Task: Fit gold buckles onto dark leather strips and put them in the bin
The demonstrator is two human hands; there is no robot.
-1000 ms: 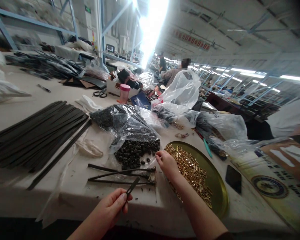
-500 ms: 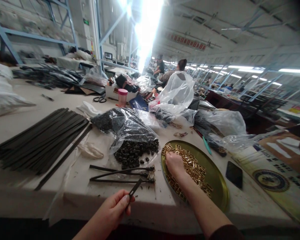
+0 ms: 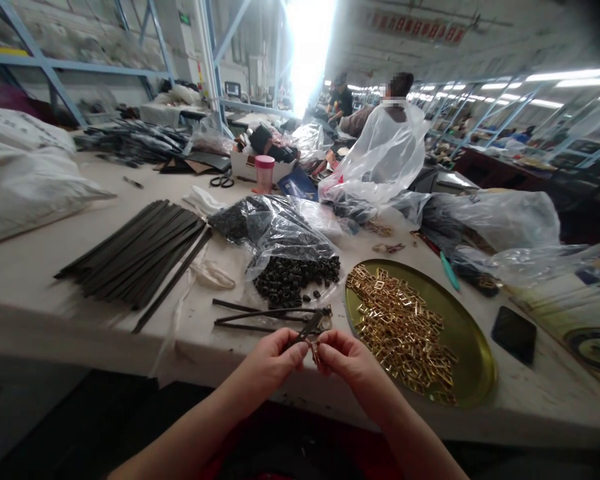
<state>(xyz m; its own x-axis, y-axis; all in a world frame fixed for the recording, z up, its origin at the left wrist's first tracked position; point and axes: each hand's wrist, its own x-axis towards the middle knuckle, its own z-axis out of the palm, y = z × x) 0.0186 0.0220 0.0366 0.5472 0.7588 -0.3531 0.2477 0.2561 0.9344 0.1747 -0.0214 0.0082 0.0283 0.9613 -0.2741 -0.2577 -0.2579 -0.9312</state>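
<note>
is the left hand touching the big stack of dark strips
Apart: the head view shows pale tabletop between left hand and stack of dark strips.

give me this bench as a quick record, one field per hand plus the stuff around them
left hand: pinching a short black strip
right hand: pinching a small metal piece beside the strip
tray: holds a pile of gold-coloured frames
beyond hands: small black loops at the mouth of a clear bag
left of bag: bundle of long dark strips
right of tray: dark phone
</note>
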